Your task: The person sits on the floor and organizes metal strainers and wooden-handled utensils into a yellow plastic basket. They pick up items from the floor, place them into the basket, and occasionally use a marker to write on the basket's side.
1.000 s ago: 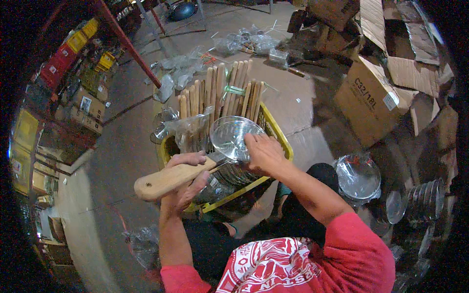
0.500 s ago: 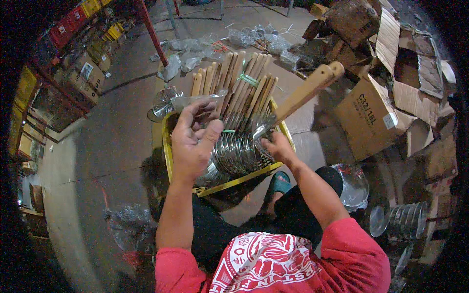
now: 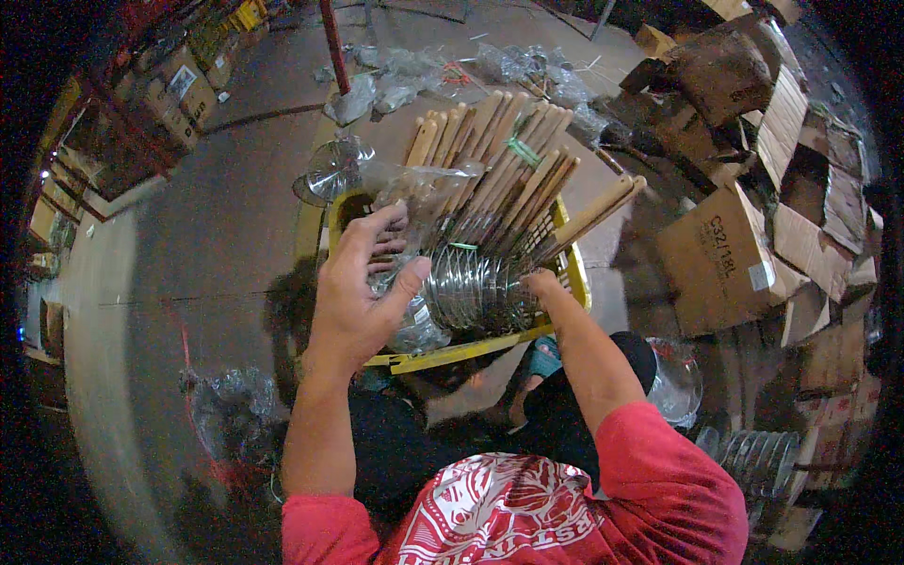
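A yellow plastic basket holds several strainers with round metal heads and long wooden handles leaning away from me. My right hand is at the right end of the stacked heads, closed on the rims of the rightmost strainers. Its fingertips are partly hidden. Above the basket's left side, my left hand is open, thumb and fingers apart. Clear plastic wrap lies just beyond its fingers; whether they touch cannot be told. Green ties bind some handles.
Another round metal strainer head sticks out at the basket's far left. Cardboard boxes pile up on the right. Crumpled plastic litters the floor beyond, with more at left. Stacked metal rings lie at lower right.
My right hand has lowered the wooden-handled strainers into the basket's right side, their handles now leaning lower. My left hand has come down slightly. The view has shifted a little.
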The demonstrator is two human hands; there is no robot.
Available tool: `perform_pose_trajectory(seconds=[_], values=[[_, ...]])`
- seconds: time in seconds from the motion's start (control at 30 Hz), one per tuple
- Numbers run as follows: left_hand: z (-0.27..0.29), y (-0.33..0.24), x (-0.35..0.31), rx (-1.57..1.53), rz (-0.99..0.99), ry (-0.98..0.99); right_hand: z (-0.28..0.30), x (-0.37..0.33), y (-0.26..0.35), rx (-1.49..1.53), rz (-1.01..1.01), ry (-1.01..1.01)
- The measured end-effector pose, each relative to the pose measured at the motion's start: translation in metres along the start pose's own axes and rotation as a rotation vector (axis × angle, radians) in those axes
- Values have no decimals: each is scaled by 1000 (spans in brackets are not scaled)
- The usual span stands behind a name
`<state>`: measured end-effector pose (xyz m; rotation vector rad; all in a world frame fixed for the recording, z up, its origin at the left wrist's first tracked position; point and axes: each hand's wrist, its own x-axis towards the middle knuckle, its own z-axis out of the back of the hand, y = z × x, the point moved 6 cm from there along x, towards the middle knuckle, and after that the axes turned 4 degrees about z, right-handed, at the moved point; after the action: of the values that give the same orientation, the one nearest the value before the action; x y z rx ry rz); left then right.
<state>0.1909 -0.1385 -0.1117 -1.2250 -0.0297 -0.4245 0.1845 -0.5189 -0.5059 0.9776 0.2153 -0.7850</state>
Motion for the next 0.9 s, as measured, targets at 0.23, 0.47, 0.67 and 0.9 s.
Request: perform_pose_trajectory(seconds=[0.23,0.47,0.67,0.9], values=[[32,28,4,150,79,-80,-53,34,-26,2,-73,68],[32,32,13,341,138,80,-47,20,-8,195,-86,13],[20,43,9,400,77,392,-37,-1,31,-454,108,117],[110,212,19,200,602,282,43,-79,128,-1081,379,406]])
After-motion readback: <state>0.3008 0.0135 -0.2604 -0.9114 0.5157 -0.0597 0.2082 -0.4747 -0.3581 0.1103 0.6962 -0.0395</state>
